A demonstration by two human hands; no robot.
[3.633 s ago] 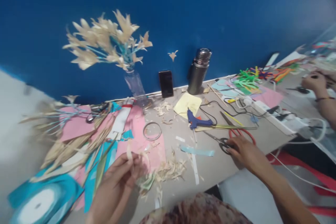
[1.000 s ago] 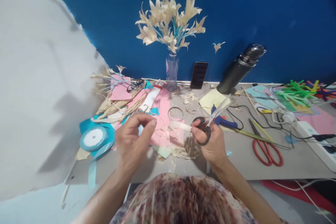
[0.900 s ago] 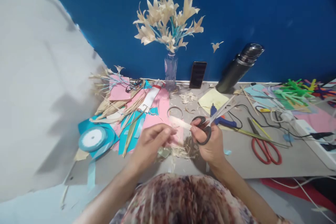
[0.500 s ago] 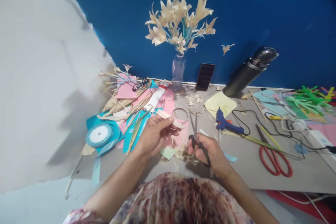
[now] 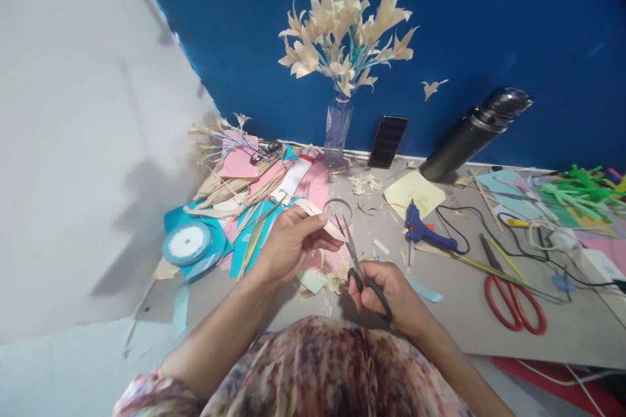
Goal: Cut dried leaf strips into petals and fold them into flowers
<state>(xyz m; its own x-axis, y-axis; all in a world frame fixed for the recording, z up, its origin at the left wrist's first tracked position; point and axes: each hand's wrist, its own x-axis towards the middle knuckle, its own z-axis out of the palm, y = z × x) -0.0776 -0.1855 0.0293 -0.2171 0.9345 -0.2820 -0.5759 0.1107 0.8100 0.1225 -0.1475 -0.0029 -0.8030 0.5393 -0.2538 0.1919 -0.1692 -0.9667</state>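
Observation:
Between thumb and fingers, my left hand (image 5: 298,238) pinches a pale, cream-coloured strip (image 5: 334,229), which looks like dried husk. My right hand (image 5: 384,293) grips a pair of black-handled scissors (image 5: 353,253), thumb and fingers at the handle loops. The blades are slightly parted, their tips close to the strip's right end; whether they touch it I cannot tell. Behind the strip lies a ring-shaped roll (image 5: 338,201). Beneath my hands are scraps and a pale green paper piece (image 5: 313,280).
A bottle vase (image 5: 338,130) of cream flowers (image 5: 342,32) stands at the back, beside a phone (image 5: 388,141) and a dark flask (image 5: 469,137). To the right lie a blue glue gun (image 5: 425,231) and red-handled scissors (image 5: 513,303). A ribbon spool (image 5: 186,242) lies left.
The scissors have tilted left, bringing their tips to the strip's right end, and the blades have closed somewhat. My left hand still holds the strip. The view has shifted slightly.

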